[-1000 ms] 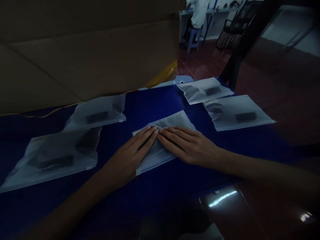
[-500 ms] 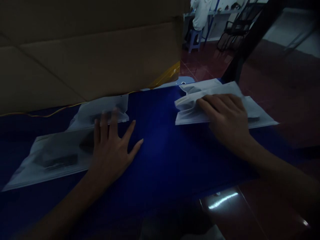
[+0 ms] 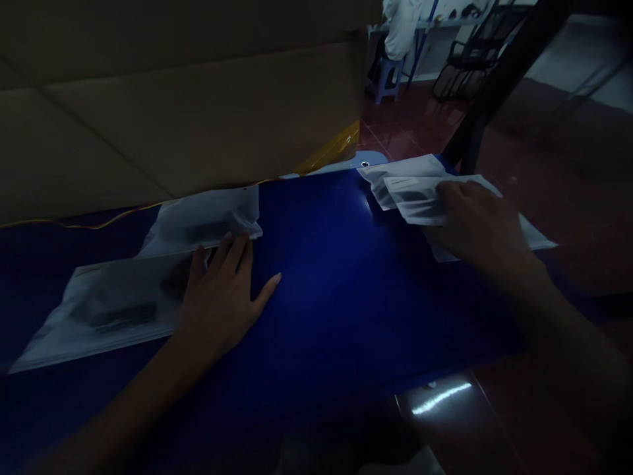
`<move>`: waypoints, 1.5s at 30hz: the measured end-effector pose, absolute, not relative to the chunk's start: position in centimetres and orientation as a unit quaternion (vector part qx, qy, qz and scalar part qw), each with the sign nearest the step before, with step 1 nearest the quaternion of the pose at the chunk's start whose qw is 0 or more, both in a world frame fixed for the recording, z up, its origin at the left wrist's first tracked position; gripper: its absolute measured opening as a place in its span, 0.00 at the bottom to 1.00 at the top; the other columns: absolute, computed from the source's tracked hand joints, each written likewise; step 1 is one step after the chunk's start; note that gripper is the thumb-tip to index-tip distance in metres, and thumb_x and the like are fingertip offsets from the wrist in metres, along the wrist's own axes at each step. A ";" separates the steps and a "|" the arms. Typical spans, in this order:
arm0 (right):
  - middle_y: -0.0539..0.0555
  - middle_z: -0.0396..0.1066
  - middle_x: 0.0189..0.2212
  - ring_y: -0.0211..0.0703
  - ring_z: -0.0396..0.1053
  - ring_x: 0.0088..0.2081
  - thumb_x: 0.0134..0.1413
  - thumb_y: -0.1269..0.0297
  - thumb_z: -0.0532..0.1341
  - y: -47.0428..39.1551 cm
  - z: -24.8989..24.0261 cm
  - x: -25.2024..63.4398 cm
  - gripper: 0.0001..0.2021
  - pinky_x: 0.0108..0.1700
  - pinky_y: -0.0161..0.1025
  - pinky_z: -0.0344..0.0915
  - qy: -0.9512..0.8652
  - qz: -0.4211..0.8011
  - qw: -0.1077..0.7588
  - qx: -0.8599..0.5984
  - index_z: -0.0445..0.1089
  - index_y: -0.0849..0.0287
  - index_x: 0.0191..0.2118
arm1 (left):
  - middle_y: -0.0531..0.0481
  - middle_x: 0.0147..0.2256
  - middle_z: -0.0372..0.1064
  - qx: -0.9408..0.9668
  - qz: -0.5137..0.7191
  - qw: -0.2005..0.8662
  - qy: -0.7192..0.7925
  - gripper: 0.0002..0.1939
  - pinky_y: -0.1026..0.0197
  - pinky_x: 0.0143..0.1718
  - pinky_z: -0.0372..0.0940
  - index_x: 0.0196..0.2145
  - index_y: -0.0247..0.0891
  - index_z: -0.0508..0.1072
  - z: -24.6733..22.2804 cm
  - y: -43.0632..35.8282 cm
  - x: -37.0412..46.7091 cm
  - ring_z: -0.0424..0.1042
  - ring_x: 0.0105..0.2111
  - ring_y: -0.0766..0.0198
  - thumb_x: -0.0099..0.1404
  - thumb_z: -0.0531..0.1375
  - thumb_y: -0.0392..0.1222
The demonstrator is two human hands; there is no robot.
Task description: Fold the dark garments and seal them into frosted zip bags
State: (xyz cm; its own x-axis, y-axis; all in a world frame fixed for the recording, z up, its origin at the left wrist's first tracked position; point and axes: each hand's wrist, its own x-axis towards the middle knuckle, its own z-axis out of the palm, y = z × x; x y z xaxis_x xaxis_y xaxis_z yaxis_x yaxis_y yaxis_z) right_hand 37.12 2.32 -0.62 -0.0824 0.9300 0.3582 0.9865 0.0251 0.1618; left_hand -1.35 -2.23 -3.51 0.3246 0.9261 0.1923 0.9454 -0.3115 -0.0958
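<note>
On the blue table surface [image 3: 321,290], a frosted bag [image 3: 123,303] with dark items inside lies at the left, and my left hand [image 3: 217,290] rests over its right end, thumb apart from the fingers. Another frosted bag [image 3: 202,218] lies just behind it, near the fingertips. At the right, my right hand [image 3: 484,224] is closed on a white bag [image 3: 415,198], which is tilted above the other bags. A further white bag [image 3: 386,173] lies behind it, and more bag material shows beneath and right of the hand.
A big cardboard box [image 3: 198,119] stands along the back left, with yellow tape [image 3: 336,148] at its corner. A dark metal post [image 3: 489,99] rises at the right. Beyond it, a person [image 3: 403,30] sits on a stool [image 3: 388,76], near a black chair [image 3: 475,49].
My right hand has moved right and slightly down, turning the white bag and shifting it over the others. The fingers of my left hand have drawn closer together.
</note>
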 end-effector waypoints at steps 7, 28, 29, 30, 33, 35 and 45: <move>0.76 0.49 0.75 0.79 0.38 0.77 0.63 0.38 0.64 0.9 -1.9 33.1 0.50 0.71 0.82 0.34 -0.851 -0.193 0.139 -0.468 0.47 0.66 0.77 | 0.30 0.73 0.54 -0.823 -0.054 0.087 -0.558 0.42 0.23 0.70 0.45 0.73 0.23 0.56 -3.7 -2.4 -0.8 0.54 0.73 0.36 0.79 0.34 0.60; 0.55 0.82 0.36 0.38 0.73 0.33 0.65 0.76 0.66 -0.9 -3.4 29.1 0.05 0.33 0.37 0.69 -0.889 -0.230 0.351 -0.186 0.79 0.62 0.39 | 0.38 0.72 0.59 -0.958 -0.133 0.036 -0.251 0.35 0.33 0.77 0.31 0.71 0.25 0.59 -2.5 -4.6 2.0 0.55 0.73 0.42 0.79 0.54 0.56; 0.54 0.81 0.35 0.38 0.73 0.32 0.64 0.77 0.66 -0.9 -3.4 29.1 0.05 0.33 0.37 0.68 -0.887 -0.230 0.358 -0.180 0.79 0.63 0.37 | 0.38 0.71 0.61 -0.958 -0.139 0.035 -0.247 0.34 0.34 0.77 0.31 0.70 0.26 0.61 -2.4 -4.6 2.0 0.57 0.72 0.43 0.80 0.54 0.56; 0.54 0.81 0.33 0.37 0.72 0.31 0.64 0.77 0.66 -0.9 -3.4 29.0 0.06 0.32 0.37 0.68 -0.886 -0.228 0.364 -0.172 0.79 0.63 0.36 | 0.39 0.70 0.63 -0.958 -0.147 0.034 -0.245 0.32 0.34 0.77 0.32 0.69 0.27 0.64 -2.4 -4.6 2.0 0.59 0.71 0.43 0.80 0.53 0.55; 0.54 0.80 0.32 0.36 0.70 0.29 0.64 0.78 0.65 -1.2 -3.4 28.8 0.07 0.31 0.37 0.66 -0.894 -0.215 0.364 -0.149 0.79 0.65 0.35 | 0.41 0.62 0.74 -0.951 -0.184 0.047 -0.245 0.20 0.36 0.77 0.39 0.59 0.31 0.73 -2.2 -4.6 2.2 0.69 0.66 0.48 0.80 0.56 0.49; 0.55 0.79 0.33 0.36 0.70 0.30 0.66 0.77 0.63 -1.6 -3.5 28.5 0.08 0.31 0.38 0.66 -0.902 -0.200 0.360 -0.133 0.79 0.65 0.35 | 0.43 0.56 0.79 -0.942 -0.214 0.075 -0.249 0.13 0.38 0.76 0.45 0.55 0.32 0.74 -2.2 -4.6 2.3 0.75 0.60 0.54 0.78 0.60 0.42; 0.51 0.78 0.30 0.34 0.69 0.27 0.65 0.76 0.64 -2.7 -3.5 27.6 0.11 0.27 0.36 0.63 -0.907 -0.182 0.375 -0.067 0.79 0.62 0.30 | 0.53 0.44 0.83 -0.933 -0.277 0.107 -0.202 0.07 0.43 0.71 0.60 0.46 0.38 0.76 -1.6 -4.7 2.9 0.82 0.48 0.65 0.75 0.61 0.29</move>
State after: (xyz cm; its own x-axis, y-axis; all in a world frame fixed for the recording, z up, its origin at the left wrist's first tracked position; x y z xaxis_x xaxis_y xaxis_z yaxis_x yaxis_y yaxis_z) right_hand 27.56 -2.67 -3.49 -0.7099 -0.0149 0.7041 0.2576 0.9250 0.2794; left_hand 2.88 -4.74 -1.63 0.7650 0.3174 0.5604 0.4363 -0.8955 -0.0884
